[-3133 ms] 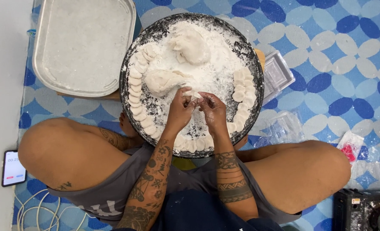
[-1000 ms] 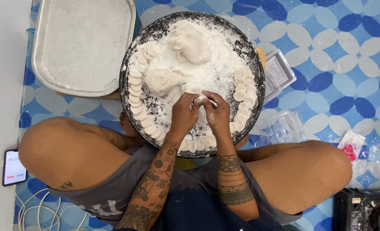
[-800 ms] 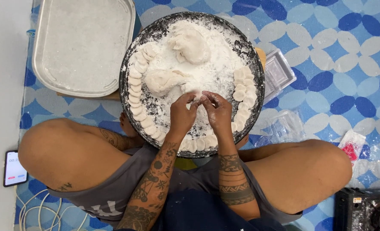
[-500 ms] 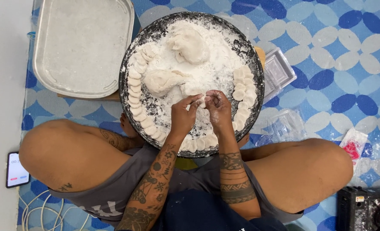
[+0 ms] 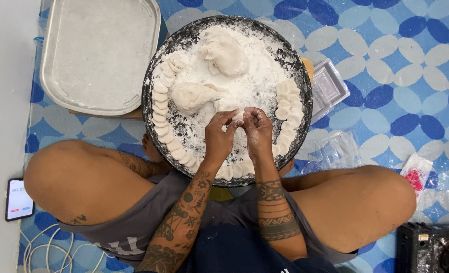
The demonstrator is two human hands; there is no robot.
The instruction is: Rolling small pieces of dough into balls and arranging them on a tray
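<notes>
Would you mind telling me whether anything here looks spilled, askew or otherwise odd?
Nothing stands out. Both hands, left and right, pinch a small dough piece over the floured round tray. Shaped pieces line its rim in tidy rows, and the flour stays inside the tray.

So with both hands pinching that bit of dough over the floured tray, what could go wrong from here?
1. The small dough piece is held only between the fingers of the left hand and right hand; it could tear or drop into the flour.
2. The round tray sits against the person's crossed legs, so a shifted leg might tip it.
3. Flour could dust the phone lying nearby.
</notes>
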